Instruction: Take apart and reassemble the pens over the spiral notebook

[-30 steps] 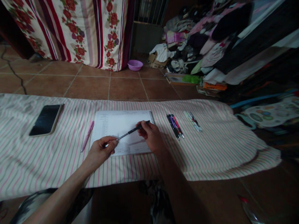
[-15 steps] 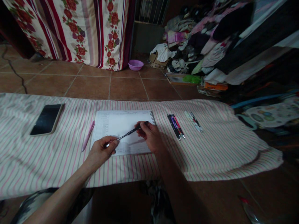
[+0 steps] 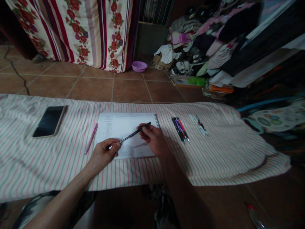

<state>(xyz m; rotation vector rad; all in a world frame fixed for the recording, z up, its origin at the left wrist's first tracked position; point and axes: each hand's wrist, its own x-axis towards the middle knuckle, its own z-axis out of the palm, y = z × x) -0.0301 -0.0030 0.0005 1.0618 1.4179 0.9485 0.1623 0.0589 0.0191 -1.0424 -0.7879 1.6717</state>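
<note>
The slim black pen with a silver front end (image 3: 133, 134) is held between both my hands, slanting above the white spiral-bound notebook (image 3: 116, 125) and throwing a faint shadow on the open page. My left hand (image 3: 103, 154) has its fingers pinched shut on the silver end. My right hand (image 3: 153, 138) has thumb and fingertips closed on the black barrel near the back. Since a second ago almost nothing has changed. Both grips have stayed where they were, the back end of the pen sits barely higher, and the pen has not come down to the paper.

The notebook lies on the pink-and-green striped cloth (image 3: 214, 149) spread over the tabletop. A pale pink pen (image 3: 91, 138) lies just left of the notebook, and a black smartphone (image 3: 49, 121) lies face up further left. To the right lie a bundle of dark and red pens (image 3: 180, 128) and, beyond it, a few white pens (image 3: 198, 124).

On the brown tiled floor (image 3: 128, 90) a small purple plastic bowl (image 3: 139, 66) stands by the floral striped hanging sheet (image 3: 95, 31). I cannot tell whether anything is in it. A heap of clothes (image 3: 209, 41) fills the right.
</note>
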